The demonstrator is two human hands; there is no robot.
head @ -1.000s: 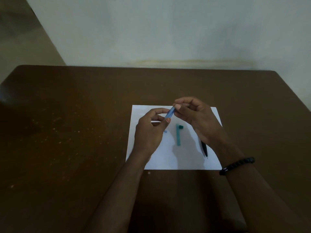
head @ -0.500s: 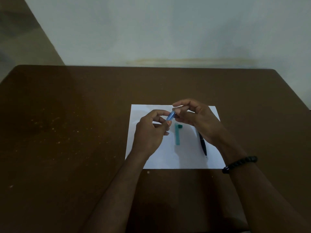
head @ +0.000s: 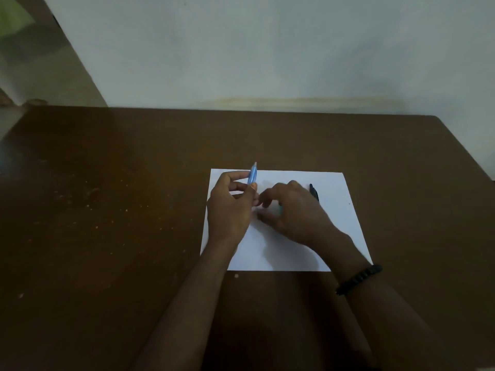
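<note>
The left hand (head: 229, 210) pinches the blue pen (head: 252, 176), tip up, just beside the blurry right hand (head: 293, 211), whose hold I cannot tell.

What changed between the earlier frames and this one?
The right hand let go of the blue pen and dropped low over the white paper; whether it holds anything is too blurred to tell. The left hand now holds the pen alone, its end swung up and away. The black pen stayed on the paper.
</note>
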